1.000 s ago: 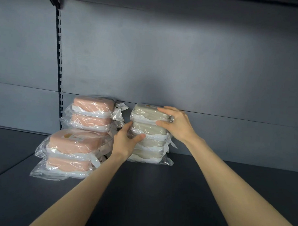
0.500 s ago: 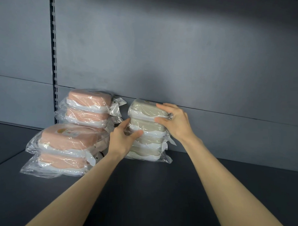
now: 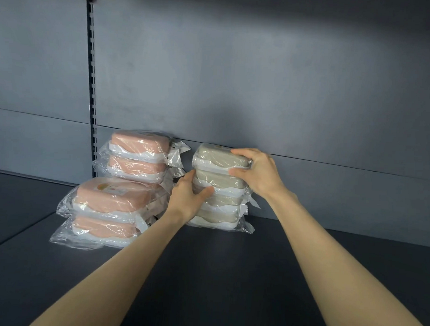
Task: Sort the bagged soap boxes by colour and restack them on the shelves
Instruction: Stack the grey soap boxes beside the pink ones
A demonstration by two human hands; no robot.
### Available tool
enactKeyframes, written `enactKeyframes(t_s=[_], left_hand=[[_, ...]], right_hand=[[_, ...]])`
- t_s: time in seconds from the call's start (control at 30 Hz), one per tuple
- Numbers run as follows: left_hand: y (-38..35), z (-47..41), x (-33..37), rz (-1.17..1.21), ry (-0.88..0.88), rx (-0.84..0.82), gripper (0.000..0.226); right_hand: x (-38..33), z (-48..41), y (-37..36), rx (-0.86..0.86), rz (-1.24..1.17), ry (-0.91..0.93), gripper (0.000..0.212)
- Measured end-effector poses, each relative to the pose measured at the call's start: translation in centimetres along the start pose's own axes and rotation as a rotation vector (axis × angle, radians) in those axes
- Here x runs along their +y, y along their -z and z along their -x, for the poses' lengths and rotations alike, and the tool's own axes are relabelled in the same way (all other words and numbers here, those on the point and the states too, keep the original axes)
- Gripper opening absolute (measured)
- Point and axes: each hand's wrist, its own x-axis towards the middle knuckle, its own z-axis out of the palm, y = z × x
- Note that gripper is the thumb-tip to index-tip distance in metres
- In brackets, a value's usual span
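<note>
A stack of several grey-green bagged soap boxes [image 3: 218,181] stands against the shelf's back wall. My right hand [image 3: 257,173] grips the right end of the top grey-green box [image 3: 218,155], fingers over its top and thumb on its front. My left hand [image 3: 187,198] holds the stack's left side lower down, thumb across the front. To the left, two pink bagged soap boxes [image 3: 138,157] are stacked at the back. A second pile of two pink boxes [image 3: 107,208] sits in front of them.
The dark shelf board [image 3: 217,272] stretches toward me and to the right. A slotted upright rail [image 3: 92,90] runs up the grey back panel left of the pink boxes. A seam divides this shelf from the neighbouring board at far left.
Both hands keep their hold on the grey-green stack. The stack looks slightly squarer; otherwise only the camera has shifted.
</note>
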Motion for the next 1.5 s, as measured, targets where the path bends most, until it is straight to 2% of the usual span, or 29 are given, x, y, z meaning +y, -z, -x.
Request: enactKeyframes(t_s=[0.17,0.5,0.73,0.9,1.07,1.27,1.5], left_hand=[[0.8,0.1,0.8,-0.044,0.041,-0.081,0.072],[2.4,1.5,2.8,-0.125,0.066,-0.099,0.061],[5.0,3.1,7.0,-0.301,-0.050,-0.017,0.043],[7.4,5.9,12.0,-0.565,-0.229,0.037,0.059],[9.0,12.1,16.5,-0.691,-0.365,0.104,0.059],[8.9,23.4,19.0,-0.756,-0.592,0.111,0.058],[5.7,35.7,21.9,-0.736,-0.679,0.012,0.057]], right_hand=[[-0.5,0.0,0.3,-0.034,0.070,0.011,0.051],[-1.5,0.4,2.0,-0.132,0.146,0.006,0.052],[-3.5,1.5,4.8,-0.126,0.213,0.062,0.062],[-5.4,4.2,8.7,-0.048,0.215,0.155,0.059],[-7.3,10.6,13.1,0.035,0.275,0.202,0.055],[-8.3,22.9,17.5,0.104,0.377,0.170,0.055],[-6.8,36.5,23.5,0.103,0.398,0.070,0.052]])
